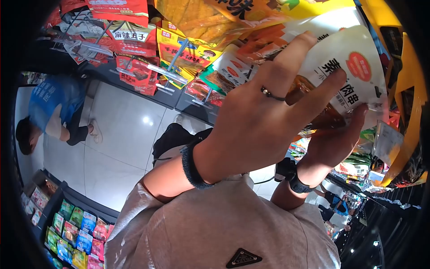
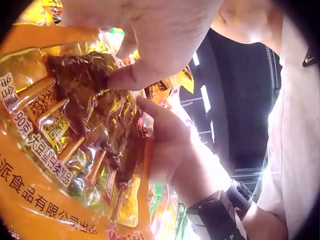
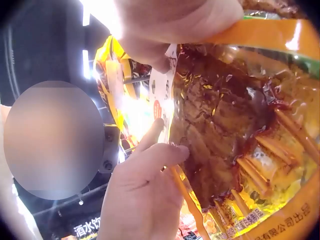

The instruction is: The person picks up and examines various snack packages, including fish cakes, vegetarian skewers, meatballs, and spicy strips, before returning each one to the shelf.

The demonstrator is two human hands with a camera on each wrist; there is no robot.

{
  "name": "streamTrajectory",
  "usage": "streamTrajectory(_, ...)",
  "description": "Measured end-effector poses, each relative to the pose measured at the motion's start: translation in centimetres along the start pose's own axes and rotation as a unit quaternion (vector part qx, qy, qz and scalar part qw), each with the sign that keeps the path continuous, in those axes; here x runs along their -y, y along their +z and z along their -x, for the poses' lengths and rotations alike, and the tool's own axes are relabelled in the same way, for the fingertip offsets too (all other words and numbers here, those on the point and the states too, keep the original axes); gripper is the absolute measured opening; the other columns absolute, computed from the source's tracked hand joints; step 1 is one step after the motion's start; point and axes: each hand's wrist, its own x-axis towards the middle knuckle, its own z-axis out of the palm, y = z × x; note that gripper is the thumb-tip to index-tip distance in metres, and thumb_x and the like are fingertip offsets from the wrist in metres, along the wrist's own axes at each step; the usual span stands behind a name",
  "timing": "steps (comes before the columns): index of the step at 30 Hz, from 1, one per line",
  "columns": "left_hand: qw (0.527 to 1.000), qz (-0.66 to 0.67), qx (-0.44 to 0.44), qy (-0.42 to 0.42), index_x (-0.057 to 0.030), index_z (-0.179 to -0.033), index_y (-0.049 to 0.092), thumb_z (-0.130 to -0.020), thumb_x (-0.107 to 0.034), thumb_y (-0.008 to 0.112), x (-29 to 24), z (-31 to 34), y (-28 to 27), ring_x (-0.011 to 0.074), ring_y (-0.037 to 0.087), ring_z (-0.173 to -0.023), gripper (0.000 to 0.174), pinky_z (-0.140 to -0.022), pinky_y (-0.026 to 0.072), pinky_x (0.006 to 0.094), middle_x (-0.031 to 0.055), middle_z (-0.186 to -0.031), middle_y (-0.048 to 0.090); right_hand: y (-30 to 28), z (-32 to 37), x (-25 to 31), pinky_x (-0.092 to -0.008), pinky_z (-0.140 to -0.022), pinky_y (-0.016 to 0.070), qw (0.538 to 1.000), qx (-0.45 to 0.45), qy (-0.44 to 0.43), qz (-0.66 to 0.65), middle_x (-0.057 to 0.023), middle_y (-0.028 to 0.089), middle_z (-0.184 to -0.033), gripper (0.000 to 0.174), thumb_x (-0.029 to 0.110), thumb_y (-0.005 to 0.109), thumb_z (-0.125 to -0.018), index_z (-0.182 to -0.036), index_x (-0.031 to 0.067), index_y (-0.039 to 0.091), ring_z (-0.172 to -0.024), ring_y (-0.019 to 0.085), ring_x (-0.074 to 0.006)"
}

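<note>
Both hands hold a snack pouch (image 1: 358, 67), white with black characters and a red oval logo on the side facing the head camera. Its other side (image 2: 92, 102) has an orange border around a window onto brown skewered pieces. Across the white face reach the outstretched fingers of my left hand (image 1: 268, 103), which wears a thin dark ring, with its thumb against the windowed side. My right hand (image 1: 331, 139) pinches the lower edge of the pouch, as the left wrist view also shows. In the right wrist view, the fingers and thumbs meet the pouch along its edge.
Red snack packs (image 1: 132, 40) and a yellow pack (image 1: 188, 54) hang from metal hooks close by. An orange-edged pack (image 1: 403, 134) hangs at the right. A person in blue (image 1: 56, 101) bends over beyond the tiled floor (image 1: 121, 116). Colourful bags (image 1: 76, 228) fill a lower-left shelf.
</note>
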Motion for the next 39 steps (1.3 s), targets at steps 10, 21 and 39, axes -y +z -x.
streamTrajectory(10,0.998,-0.012,0.062,-0.024,-0.0175,-0.143,0.059,-0.065,0.007,0.061,-1.1,-0.5,-0.7,0.0388,0.065,-0.111,0.081,-0.075,0.0616,0.0376,0.0259,-0.146,0.040,-0.5,-0.1,-0.1,-0.0325,-0.077,0.0590,0.998,0.065,-0.003,-0.018,-0.0130,0.071,-0.104,0.030,0.020,0.059,-0.099,-0.123,0.0015,0.059,-0.091,0.072,-0.0210)
streamTrajectory(21,0.989,-0.003,0.122,-0.082,-0.0135,-0.146,0.053,-0.067,0.003,0.062,-3.5,-1.4,-2.7,0.0432,0.062,-0.109,0.081,-0.083,0.0576,0.0437,0.0287,-0.143,0.037,-3.3,-1.5,-1.6,-0.0302,-0.083,0.0575,0.849,0.130,-0.315,0.404,-0.0157,0.066,-0.117,0.036,0.019,0.050,-0.105,-0.130,-0.0051,0.055,-0.101,0.068,-0.0208)
streamTrajectory(39,0.980,-0.158,0.120,-0.021,0.0024,-0.116,0.060,-0.072,-0.010,0.070,-5.6,-3.9,-1.8,0.0427,0.050,-0.100,0.047,-0.082,0.0494,0.0498,0.0272,-0.099,0.063,-1.7,-3.0,-3.8,-0.0369,-0.093,0.0514,0.959,0.127,-0.230,0.106,-0.0159,0.068,-0.119,0.044,0.007,0.065,-0.086,-0.129,-0.0007,0.062,-0.111,0.065,-0.0247)
